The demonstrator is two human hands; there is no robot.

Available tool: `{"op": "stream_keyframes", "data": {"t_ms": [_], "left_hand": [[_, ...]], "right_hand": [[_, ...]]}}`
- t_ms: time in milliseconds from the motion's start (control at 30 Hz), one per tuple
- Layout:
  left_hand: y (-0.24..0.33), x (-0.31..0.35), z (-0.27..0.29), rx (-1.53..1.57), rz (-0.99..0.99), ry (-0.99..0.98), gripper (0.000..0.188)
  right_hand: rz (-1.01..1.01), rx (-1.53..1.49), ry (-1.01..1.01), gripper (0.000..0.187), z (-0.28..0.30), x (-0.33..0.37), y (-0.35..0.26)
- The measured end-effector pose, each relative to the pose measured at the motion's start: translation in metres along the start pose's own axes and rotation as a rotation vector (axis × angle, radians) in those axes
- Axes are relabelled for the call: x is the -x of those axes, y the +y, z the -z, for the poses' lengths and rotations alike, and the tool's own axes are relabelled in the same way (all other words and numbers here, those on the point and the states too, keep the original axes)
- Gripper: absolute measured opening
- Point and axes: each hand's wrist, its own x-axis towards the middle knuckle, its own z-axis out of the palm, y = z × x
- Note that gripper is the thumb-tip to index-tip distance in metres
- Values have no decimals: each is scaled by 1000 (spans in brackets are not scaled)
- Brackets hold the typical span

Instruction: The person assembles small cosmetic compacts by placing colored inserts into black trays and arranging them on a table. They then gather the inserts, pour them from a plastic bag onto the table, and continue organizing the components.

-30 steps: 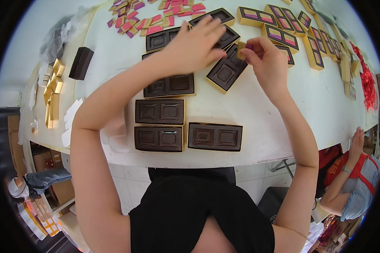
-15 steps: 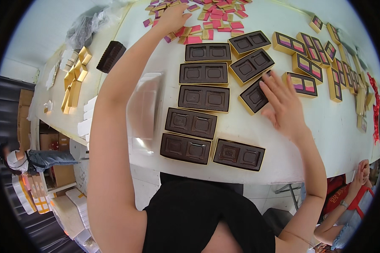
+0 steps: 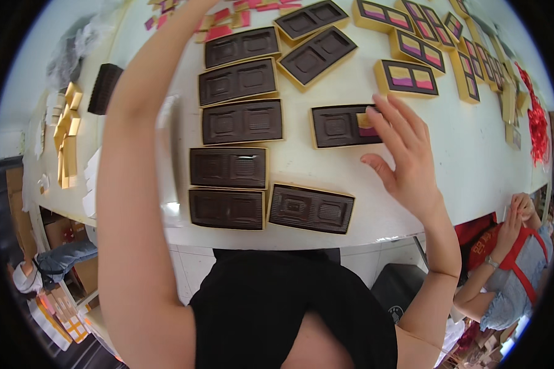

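Partly under the right fingers (image 3: 388,133) lies a half-filled box (image 3: 343,126).

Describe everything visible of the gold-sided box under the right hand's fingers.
The two-compartment box has gold, card-like sides and a dark brown insert resembling molded plastic. The left compartment shows bare insert; the right holds a gold-and-purple piece. It lies flat, open side up, on the white table, lengthwise left to right. The fingers of the right hand cover its right end; contact is unclear.
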Motion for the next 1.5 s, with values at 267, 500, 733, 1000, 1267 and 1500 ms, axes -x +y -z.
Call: {"op": "stream_keyframes", "data": {"t_ms": [267,500,733,1000,1267,1500], "left_hand": [[104,200,132,693,-764,-292,37],[113,225,130,486,-874,-217,49],[114,213,148,304,-1008,-403,53],[24,45,59,233,-315,-197,30],[-34,2,-34,92,-488,-400,39],[-46,35,8,244,-294,-471,30]], "right_hand": [[54,-201,13,52,-15,0,24],[63,-117,79,45,-23,3,10],[109,70,0,53,-15,-2,2],[23,246,-21,56,-28,-16,22],[-175,378,98,46,-38,-17,83],[-196,322,108,46,-38,-14,78]]}}
